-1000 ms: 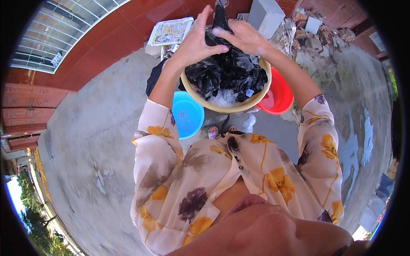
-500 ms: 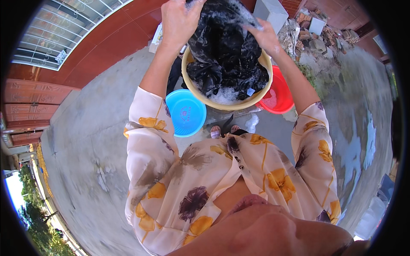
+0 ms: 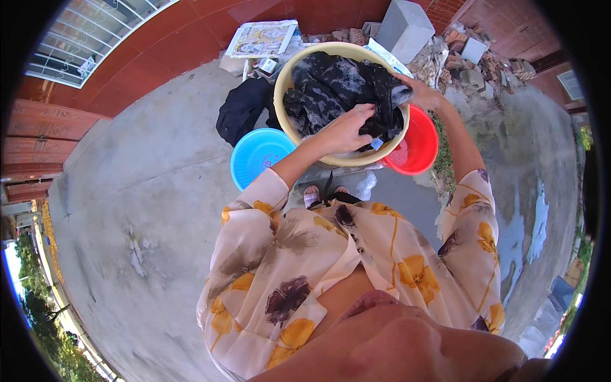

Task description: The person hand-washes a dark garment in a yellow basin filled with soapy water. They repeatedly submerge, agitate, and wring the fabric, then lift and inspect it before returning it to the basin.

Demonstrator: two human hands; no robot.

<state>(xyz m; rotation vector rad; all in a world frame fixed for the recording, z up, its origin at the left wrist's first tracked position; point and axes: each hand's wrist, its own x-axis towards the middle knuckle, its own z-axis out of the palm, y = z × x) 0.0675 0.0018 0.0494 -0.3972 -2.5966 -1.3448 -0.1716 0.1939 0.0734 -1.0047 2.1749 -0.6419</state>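
A wet black garment point(image 3: 331, 89) with white suds on it lies bunched in a large pale yellow basin point(image 3: 283, 89). My left hand point(image 3: 347, 132) reaches over the basin's near rim, its fingers and thumb curled on the near right part of the cloth. At the right rim my right hand point(image 3: 420, 93) grips a raised fold of the same garment; its fingertips are partly hidden by the cloth. A small pale blue tag point(image 3: 377, 144) shows on the garment's near edge, just right of my left hand.
A blue basin point(image 3: 258, 156) stands left of the yellow one, a red basin point(image 3: 421, 143) with sudsy water to its right. Dark cloth point(image 3: 244, 111) lies beyond the blue basin. Farther back are a printed board point(image 3: 262, 39), a grey block point(image 3: 405, 32) and brick rubble point(image 3: 468, 70).
The garment, held up high between both hands before, is now down in the yellow basin. My left hand has moved down and right; my right hand has come lower, to the right rim.
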